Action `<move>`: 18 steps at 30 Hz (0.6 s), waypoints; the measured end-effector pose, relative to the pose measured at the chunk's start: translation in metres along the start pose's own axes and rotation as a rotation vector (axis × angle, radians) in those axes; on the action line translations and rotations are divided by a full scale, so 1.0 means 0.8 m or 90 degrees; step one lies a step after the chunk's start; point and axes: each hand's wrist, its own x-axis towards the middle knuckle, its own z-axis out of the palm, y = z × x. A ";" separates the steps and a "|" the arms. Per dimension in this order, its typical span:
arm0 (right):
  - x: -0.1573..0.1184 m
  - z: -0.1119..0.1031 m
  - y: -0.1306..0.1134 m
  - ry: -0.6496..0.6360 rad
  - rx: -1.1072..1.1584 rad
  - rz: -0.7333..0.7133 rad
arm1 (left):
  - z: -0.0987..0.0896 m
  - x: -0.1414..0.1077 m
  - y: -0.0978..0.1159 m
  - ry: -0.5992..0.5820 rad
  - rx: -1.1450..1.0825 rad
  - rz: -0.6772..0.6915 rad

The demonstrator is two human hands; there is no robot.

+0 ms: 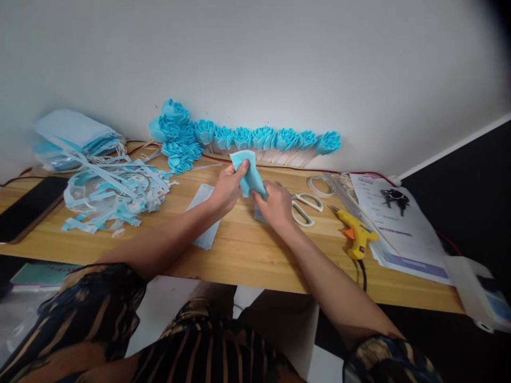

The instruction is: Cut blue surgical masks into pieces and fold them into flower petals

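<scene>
A light-blue piece of face mask fabric (251,173) is held up above the table between both hands. My left hand (230,183) pinches its upper left part, thumb on the front. At its lower right edge my right hand (274,203) grips it with thumb and fingers. On the wood below my left wrist lies a pale strip of mask fabric (209,229). White-handled scissors (305,207) rest just right of my right hand, their blades partly hidden behind it. Another bluish piece (260,214) shows partly under my right hand.
Blue fabric flowers (263,138) on sticks line the wall. Left are stacked masks (75,130), cut scraps (120,194) and a phone (34,207). To the right lie a tape roll (321,185), a yellow glue gun (356,232), papers (393,223) and keys (395,198).
</scene>
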 end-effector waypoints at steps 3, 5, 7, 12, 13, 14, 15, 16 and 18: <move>-0.005 0.006 -0.011 -0.046 -0.066 -0.081 | -0.003 0.000 -0.005 0.028 0.048 0.004; -0.008 0.011 -0.019 -0.080 -0.070 -0.094 | -0.002 -0.002 -0.009 0.052 0.087 0.010; -0.009 0.013 -0.025 -0.099 -0.059 -0.097 | -0.001 -0.004 -0.013 0.074 0.121 0.016; -0.006 -0.009 -0.022 -0.183 0.036 -0.097 | -0.003 0.000 -0.016 0.085 0.203 0.047; -0.006 -0.015 -0.020 -0.205 0.076 -0.083 | -0.006 0.002 -0.016 0.091 0.228 0.064; -0.005 -0.021 -0.018 -0.209 0.117 -0.059 | -0.008 0.003 -0.016 0.097 0.256 0.084; -0.005 -0.025 -0.017 -0.204 0.149 -0.039 | -0.009 0.004 -0.017 0.101 0.284 0.105; -0.005 -0.028 -0.017 -0.189 0.163 -0.020 | -0.011 0.003 -0.017 0.099 0.308 0.128; -0.007 -0.027 -0.019 -0.149 0.146 -0.002 | -0.011 -0.002 -0.019 0.074 0.338 0.168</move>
